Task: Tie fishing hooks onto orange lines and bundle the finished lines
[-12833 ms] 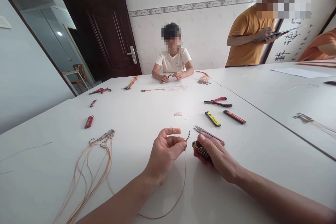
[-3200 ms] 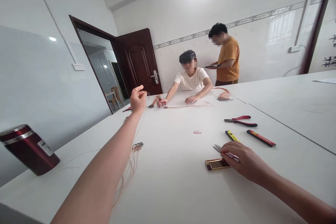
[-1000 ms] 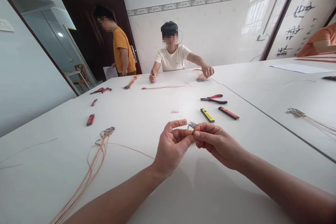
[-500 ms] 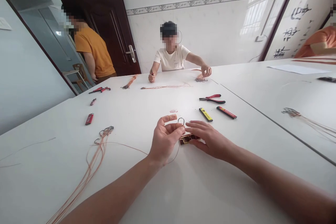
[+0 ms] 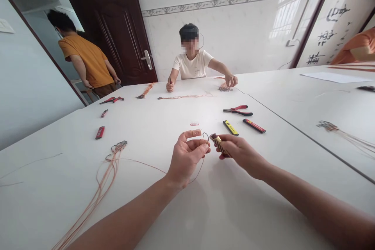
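Between thumb and fingers, my left hand [image 5: 189,156] pinches a dark fish hook [image 5: 207,136], its bend standing up above the fingertips. A thin line [image 5: 200,172] hangs from the hook below the hand. My right hand [image 5: 241,152] grips a dark lighter [image 5: 220,145] with gold stripes, its top end pointed toward the hook a short gap away. Whether there is a flame I cannot tell. Left of my hands lies a bundle of hooks [image 5: 118,146] with orange lines [image 5: 99,191] trailing toward me.
Beyond my hands lie a yellow lighter [image 5: 230,128], a red lighter [image 5: 254,125] and pliers [image 5: 238,110]. Another red lighter [image 5: 100,133] and pliers [image 5: 111,100] are at left. A co-worker [image 5: 191,62] sits opposite; one person [image 5: 86,62] stands by the door. More hooks [image 5: 327,125] lie right.
My right hand has picked the striped lighter up off the table and turned it toward the hook. My left hand keeps its pinch. The standing person has moved left.
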### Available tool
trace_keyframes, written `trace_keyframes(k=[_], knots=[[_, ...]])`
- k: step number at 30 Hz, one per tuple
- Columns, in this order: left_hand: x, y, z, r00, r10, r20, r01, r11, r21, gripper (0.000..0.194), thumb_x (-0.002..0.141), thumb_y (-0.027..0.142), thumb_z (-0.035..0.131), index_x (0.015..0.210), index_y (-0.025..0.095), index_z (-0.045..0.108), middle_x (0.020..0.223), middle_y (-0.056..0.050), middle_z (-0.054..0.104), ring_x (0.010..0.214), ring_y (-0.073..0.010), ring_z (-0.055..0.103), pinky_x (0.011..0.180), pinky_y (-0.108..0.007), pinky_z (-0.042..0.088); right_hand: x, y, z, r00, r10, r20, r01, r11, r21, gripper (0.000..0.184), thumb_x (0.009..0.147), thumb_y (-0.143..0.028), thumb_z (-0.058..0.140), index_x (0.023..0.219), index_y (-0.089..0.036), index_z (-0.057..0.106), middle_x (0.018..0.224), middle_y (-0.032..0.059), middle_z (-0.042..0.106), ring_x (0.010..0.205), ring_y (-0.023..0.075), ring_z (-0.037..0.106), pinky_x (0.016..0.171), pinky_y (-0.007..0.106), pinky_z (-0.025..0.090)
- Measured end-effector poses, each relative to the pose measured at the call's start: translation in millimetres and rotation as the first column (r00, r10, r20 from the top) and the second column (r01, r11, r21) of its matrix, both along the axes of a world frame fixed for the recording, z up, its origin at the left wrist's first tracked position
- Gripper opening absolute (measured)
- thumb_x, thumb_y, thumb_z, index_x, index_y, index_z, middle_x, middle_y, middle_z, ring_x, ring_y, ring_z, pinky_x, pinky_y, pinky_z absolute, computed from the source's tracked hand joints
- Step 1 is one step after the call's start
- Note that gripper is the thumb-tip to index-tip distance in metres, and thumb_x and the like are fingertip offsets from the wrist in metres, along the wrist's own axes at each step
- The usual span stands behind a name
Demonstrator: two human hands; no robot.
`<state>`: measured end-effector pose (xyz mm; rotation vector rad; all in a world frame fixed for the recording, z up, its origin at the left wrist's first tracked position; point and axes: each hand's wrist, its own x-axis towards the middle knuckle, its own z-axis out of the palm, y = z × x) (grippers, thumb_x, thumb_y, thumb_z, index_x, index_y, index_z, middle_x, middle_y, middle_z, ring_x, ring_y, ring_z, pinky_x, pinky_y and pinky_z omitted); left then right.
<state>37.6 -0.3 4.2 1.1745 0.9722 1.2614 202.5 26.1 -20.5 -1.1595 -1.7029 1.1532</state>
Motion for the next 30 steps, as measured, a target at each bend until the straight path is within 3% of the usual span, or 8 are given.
trace_keyframes(k=[2,5,8,11,17,24,30], knots=[[0.1,-0.2,-0.6,1.000,-0.003,-0.009,0.003,1.000,-0.009,0.030,0.071,0.018,0.060,0.097,0.020,0.046,0.075,0.000,0.060,0.070,-0.0107,0.057,0.065,-0.024,0.041,1.6,-2.6,7.2,0.948,-0.025,-0.318,-0.058,0.967,-0.249,0.024,0.079,-0.026,0.037,0.084,-0.016,0.057,0.082,0.0061,0.055,0.070,0.0137,0.051,0.062,0.027,0.043],[0.5,-1.1,-1.3,1.000,-0.011,-0.024,0.011,1.000,-0.013,0.031,0.071,0.020,0.061,0.098,0.020,0.046,0.073,0.000,0.060,0.069,-0.0108,0.056,0.064,-0.024,0.041,0.9,-9.8,16.4,0.844,-0.114,-0.524,-0.082,0.939,-0.335,0.023,0.077,-0.031,0.045,0.085,-0.015,0.060,0.074,0.0041,0.051,0.064,0.0112,0.046,0.056,0.024,0.040],[1.5,-2.7,-1.4,0.999,-0.028,-0.036,0.027,0.999,-0.020,0.032,0.071,0.022,0.062,0.099,0.020,0.046,0.072,0.000,0.060,0.069,-0.0111,0.055,0.064,-0.025,0.040,-2.1,-17.9,22.5,0.888,-0.076,-0.454,-0.039,0.970,-0.238,0.025,0.073,-0.037,0.057,0.085,-0.016,0.061,0.063,-0.0004,0.046,0.055,0.0084,0.038,0.051,0.023,0.034],[3.0,-4.5,-1.1,0.998,-0.049,-0.037,0.048,0.998,-0.029,0.032,0.070,0.022,0.062,0.098,0.019,0.046,0.070,0.001,0.059,0.069,-0.0112,0.055,0.064,-0.025,0.040,-5.7,-23.2,26.1,0.945,-0.052,-0.322,0.002,0.988,-0.155,0.028,0.068,-0.037,0.064,0.089,-0.018,0.061,0.062,-0.0016,0.049,0.056,0.0085,0.039,0.052,0.023,0.032],[4.8,-7.1,-0.9,0.996,-0.088,-0.016,0.087,0.996,-0.035,0.030,0.071,0.019,0.062,0.097,0.019,0.045,0.067,0.002,0.058,0.067,-0.0097,0.053,0.063,-0.024,0.039,-11.9,-24.5,25.2,0.985,-0.007,-0.172,-0.001,0.999,-0.046,0.021,0.077,-0.036,0.053,0.069,-0.016,0.056,0.060,-0.0025,0.048,0.054,0.0081,0.039,0.052,0.023,0.031],[3.8,-7.2,-1.6,0.998,-0.061,-0.018,0.060,0.998,-0.029,0.031,0.072,0.021,0.062,0.097,0.020,0.044,0.070,0.002,0.058,0.068,-0.0088,0.053,0.062,-0.022,0.039,-12.7,-21.0,15.9,0.999,-0.042,-0.019,0.043,0.997,0.068,0.019,0.079,-0.032,0.046,0.065,-0.018,0.046,0.055,-0.0055,0.027,0.052,0.0082,0.023,0.045,0.022,0.022],[5.2,-7.3,-1.6,0.998,-0.054,-0.030,0.053,0.999,-0.012,0.028,0.072,0.019,0.061,0.095,0.018,0.044,0.069,0.001,0.058,0.065,-0.0088,0.051,0.059,-0.022,0.039,-11.9,-20.1,13.7,0.998,-0.053,0.039,0.048,0.992,0.115,0.019,0.078,-0.029,0.045,0.063,-0.018,0.043,0.054,-0.0054,0.025,0.051,0.0086,0.021,0.044,0.022,0.020]])
